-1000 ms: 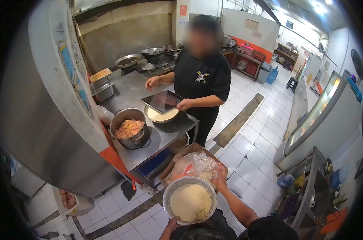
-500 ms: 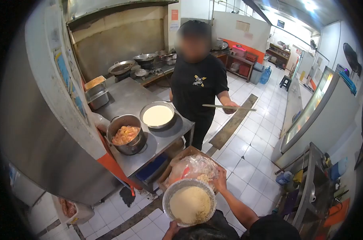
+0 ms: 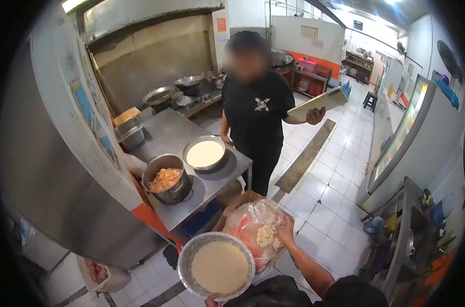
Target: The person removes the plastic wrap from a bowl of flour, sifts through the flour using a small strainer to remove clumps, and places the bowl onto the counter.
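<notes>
My left hand (image 3: 212, 301) grips the near rim of a wide metal basin (image 3: 184, 266). A pale, flour-like powder (image 3: 219, 267) covers the basin's bottom. At the right edge of a cardboard box (image 3: 248, 196), my right hand (image 3: 285, 231) is closed on the edge of a clear plastic bag (image 3: 242, 217); its fingertips are partly hidden. A heap of pale, lumpy crumbs (image 3: 267, 236) lies on the bag beside that hand. Red print shows on the plastic. The basin overlaps the box's near left side.
A steel table (image 3: 168, 120) bears a pot (image 3: 177, 190) of orange-coated pieces and a bowl (image 3: 223, 159) of cream-coloured liquid. Across from me stands a person (image 3: 253, 112) holding a shallow tray (image 3: 319, 104). A white tub (image 3: 114, 279) sits on the floor, left; a sink unit (image 3: 396, 245) is right.
The basin has moved left, uncovering more of the bag and the crumb heap. My right hand stays at the bag's edge. The other person's tray has tilted, showing its broad face.
</notes>
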Available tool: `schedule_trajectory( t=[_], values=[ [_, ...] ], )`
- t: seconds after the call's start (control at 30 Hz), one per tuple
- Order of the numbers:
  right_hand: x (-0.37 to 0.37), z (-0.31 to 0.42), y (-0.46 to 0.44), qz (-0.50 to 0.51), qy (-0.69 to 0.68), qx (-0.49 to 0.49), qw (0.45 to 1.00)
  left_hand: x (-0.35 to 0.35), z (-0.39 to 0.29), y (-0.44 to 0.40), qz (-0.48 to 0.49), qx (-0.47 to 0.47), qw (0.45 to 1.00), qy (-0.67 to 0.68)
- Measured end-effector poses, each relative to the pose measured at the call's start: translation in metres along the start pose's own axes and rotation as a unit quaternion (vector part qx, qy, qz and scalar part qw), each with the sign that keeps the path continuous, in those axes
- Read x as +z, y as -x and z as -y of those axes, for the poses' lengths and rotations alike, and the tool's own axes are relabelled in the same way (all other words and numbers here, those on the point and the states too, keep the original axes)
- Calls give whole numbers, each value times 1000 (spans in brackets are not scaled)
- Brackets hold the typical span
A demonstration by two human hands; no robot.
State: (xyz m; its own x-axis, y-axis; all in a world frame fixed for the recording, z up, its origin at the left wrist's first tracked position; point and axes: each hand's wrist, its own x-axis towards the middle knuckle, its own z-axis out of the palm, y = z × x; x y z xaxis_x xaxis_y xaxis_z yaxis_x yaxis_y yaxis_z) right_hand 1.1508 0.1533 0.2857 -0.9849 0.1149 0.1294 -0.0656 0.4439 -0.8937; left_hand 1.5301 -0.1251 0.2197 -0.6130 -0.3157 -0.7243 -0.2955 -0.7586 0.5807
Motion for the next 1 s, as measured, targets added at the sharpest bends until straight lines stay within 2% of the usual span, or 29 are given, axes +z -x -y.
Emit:
schedule_trajectory(
  t=[0.07,0.17,0.23,0.3,0.37,0.47,0.57,0.67,0.7,0.73,0.77,0.8,0.83,0.93,1.0],
  values=[
    [-2,-1,3,-28,80,-40,996,7,-6,15,-15,-3,999,30],
    [-4,-27,-4,30,-148,4,989,29,-13,45,-22,4,999,34],
    [-14,-39,-10,9,-218,-13,976,39,-8,65,-27,7,999,33],
    [-38,-45,13,46,-314,66,946,50,-2,80,-29,11,999,31],
    [-76,-40,27,131,-431,208,868,59,4,91,-27,16,999,26],
    [-109,-70,69,149,-540,317,765,74,18,107,-23,19,999,21],
    [-164,-72,110,162,-552,380,724,80,38,130,-29,23,999,13],
    [-228,-69,130,128,-569,367,725,85,62,158,-34,44,998,-10],
    [-241,-88,136,122,-567,340,740,87,70,165,-25,60,997,-39],
    [-253,-104,144,103,-557,353,745,88,80,169,-9,83,993,-84],
    [-268,-104,150,86,-546,362,750,95,84,174,29,151,960,-233],
    [-282,-103,153,70,-534,371,757,103,89,179,47,229,901,-367],
    [-293,-100,157,53,-534,372,757,111,95,186,72,293,817,-491],
    [-314,-95,167,-3,-527,371,765,188,67,255,140,275,789,-532],
    [-312,-101,174,-46,-520,364,771,166,95,222,140,101,929,-328]
  ],
)
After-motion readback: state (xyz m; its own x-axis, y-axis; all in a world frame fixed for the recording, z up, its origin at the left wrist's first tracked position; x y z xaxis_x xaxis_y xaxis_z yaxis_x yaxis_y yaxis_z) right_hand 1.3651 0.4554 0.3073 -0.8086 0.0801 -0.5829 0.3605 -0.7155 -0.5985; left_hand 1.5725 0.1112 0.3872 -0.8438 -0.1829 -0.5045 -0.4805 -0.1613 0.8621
